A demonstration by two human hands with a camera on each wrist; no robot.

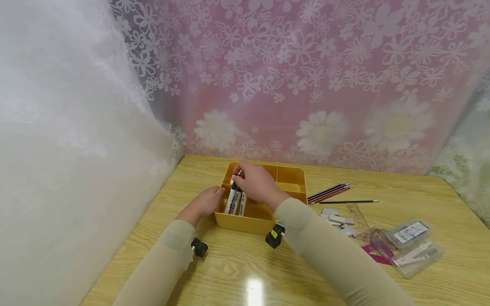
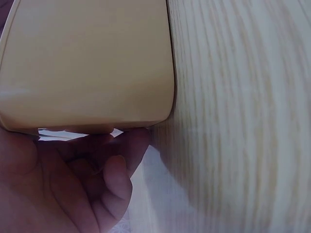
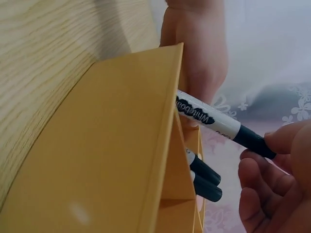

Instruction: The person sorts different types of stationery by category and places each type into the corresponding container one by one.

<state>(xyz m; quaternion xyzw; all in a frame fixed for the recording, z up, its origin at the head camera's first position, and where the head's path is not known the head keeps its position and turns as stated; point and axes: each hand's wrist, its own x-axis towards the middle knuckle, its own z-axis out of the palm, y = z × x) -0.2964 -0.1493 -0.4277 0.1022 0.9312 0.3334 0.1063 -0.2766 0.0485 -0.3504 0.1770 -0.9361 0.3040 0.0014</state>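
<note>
A yellow divided organizer box (image 1: 245,224) stands on the wooden table. My left hand (image 1: 206,202) grips its left wall, thumb at the rim; in the left wrist view its fingers lie along the outside of the box. Over the left compartments, my right hand (image 1: 257,182) pinches a whiteboard marker (image 3: 209,116) by its dark cap, between thumb and fingertips. That marker leans, its white barrel reaching down into the front left compartment. Two more dark-capped markers (image 3: 206,177) lie side by side in there, partly hidden by the box wall in the right wrist view.
Right of the box lie several pencils (image 1: 330,193), one separate black pencil (image 1: 348,201) and several erasers (image 1: 337,219). Farther right are a clear ruler (image 1: 357,216), a magenta flat piece (image 1: 379,256) and two clear plastic cases (image 1: 411,233). A flowered curtain (image 1: 291,85) hangs behind.
</note>
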